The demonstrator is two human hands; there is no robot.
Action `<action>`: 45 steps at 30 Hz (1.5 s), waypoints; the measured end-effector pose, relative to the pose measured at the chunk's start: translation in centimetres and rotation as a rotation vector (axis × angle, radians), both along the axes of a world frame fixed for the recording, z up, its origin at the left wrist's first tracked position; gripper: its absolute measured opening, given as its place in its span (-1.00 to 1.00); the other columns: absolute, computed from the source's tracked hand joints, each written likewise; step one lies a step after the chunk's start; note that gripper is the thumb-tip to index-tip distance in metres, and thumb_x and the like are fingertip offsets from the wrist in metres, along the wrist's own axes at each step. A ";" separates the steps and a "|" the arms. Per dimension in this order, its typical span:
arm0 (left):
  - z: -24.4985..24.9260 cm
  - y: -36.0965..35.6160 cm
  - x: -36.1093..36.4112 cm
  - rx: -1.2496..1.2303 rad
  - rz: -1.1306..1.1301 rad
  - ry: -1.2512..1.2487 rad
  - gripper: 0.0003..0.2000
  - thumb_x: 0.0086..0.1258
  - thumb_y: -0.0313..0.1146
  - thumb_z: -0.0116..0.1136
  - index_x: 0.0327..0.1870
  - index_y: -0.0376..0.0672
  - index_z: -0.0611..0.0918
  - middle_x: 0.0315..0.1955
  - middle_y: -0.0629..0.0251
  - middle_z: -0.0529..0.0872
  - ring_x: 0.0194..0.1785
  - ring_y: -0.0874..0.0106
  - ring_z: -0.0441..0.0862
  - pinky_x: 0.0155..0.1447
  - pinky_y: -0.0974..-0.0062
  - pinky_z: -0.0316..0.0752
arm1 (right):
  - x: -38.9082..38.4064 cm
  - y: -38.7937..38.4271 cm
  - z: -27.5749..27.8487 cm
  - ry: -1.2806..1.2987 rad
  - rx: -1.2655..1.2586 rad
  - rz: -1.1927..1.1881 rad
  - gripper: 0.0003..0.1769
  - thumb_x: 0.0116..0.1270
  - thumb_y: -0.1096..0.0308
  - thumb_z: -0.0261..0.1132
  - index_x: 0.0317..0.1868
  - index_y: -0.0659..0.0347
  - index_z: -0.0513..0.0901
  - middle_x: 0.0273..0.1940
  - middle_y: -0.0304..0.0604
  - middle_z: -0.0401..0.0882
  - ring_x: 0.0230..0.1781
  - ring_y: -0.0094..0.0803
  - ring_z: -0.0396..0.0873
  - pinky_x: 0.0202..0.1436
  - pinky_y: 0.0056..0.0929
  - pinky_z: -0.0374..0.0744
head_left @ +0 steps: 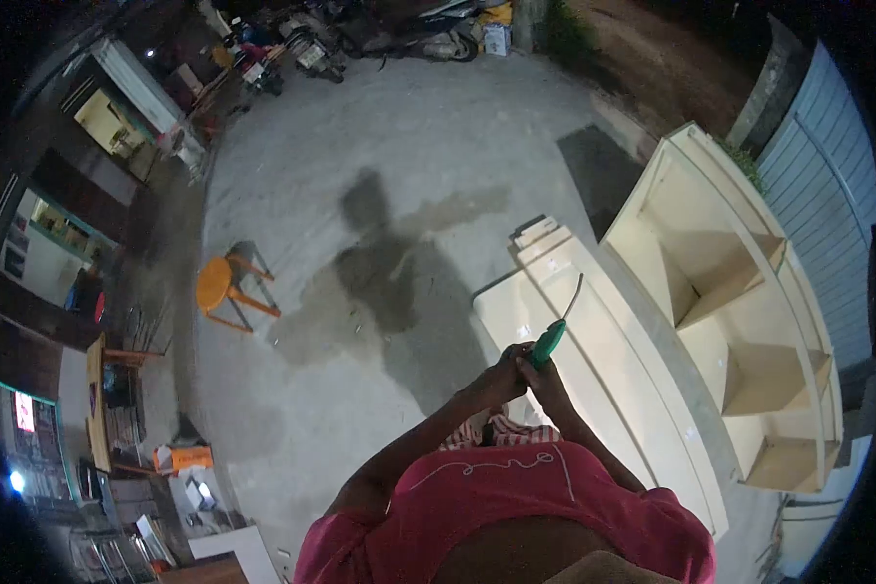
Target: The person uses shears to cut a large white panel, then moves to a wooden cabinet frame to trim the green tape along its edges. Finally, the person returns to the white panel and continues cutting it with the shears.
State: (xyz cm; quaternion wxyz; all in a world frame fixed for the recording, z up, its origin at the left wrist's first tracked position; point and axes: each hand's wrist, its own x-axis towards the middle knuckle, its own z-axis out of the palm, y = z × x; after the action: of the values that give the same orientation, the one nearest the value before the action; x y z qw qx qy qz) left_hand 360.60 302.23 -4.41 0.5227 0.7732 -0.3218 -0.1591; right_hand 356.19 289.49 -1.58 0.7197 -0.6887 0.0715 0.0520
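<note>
A green-handled tool [549,343] with a thin dark shaft is held up in front of my chest, its shaft pointing up and slightly right. My right hand [540,375] is closed around the lower end of the green handle. Close against it, my left hand [508,374] has its fingers drawn together at the handle's base; whether they grip the handle or something small is too dark to tell. Just beyond and to the right of both hands lie long cream-coloured panels [613,365].
An open cream shelf unit [749,321] lies at the right, beside a blue corrugated wall [818,195]. An orange stool [216,284] stands at the left on the concrete floor [292,146]. Motorbikes [311,54] are parked at the far end. An orange box [183,457] sits lower left.
</note>
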 end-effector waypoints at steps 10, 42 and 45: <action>2.5 1.1 18.9 -0.160 -0.260 0.035 -0.37 0.07 -0.55 0.11 0.22 -0.30 0.16 -0.01 0.05 0.37 0.13 0.24 0.33 0.19 0.39 0.32 | 17.1 0.5 -2.0 -0.031 0.118 -0.070 -0.59 0.22 0.21 0.26 -0.03 0.27 0.40 -0.19 -0.18 0.47 -0.12 -0.41 0.45 -0.03 -0.41 0.43; -0.7 3.2 77.7 -0.124 -0.450 0.495 -0.42 0.09 -0.34 0.17 0.19 -0.23 0.33 0.04 -0.09 0.41 0.07 0.16 0.43 0.10 0.35 0.41 | 71.4 5.4 -4.9 -0.103 0.210 -0.385 -0.35 0.26 0.05 0.22 0.18 0.33 0.26 -0.06 -0.07 0.51 -0.05 -0.33 0.50 0.00 -0.40 0.48; -3.3 -2.0 84.1 -0.076 -0.449 0.117 -0.43 0.10 -0.35 0.16 0.19 -0.22 0.33 0.04 -0.09 0.41 0.09 0.18 0.43 0.11 0.34 0.40 | 76.7 1.9 -0.1 0.042 0.145 -0.529 -0.54 0.28 0.21 0.24 0.08 0.32 0.38 -0.12 -0.18 0.51 -0.16 -0.42 0.44 -0.07 -0.47 0.45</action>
State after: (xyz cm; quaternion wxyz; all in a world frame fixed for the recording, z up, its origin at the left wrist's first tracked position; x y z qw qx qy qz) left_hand 444.73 300.26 -7.68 0.5208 0.6515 -0.4607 -0.3036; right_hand 432.87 291.42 -1.69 0.7541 -0.5914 0.2599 -0.1185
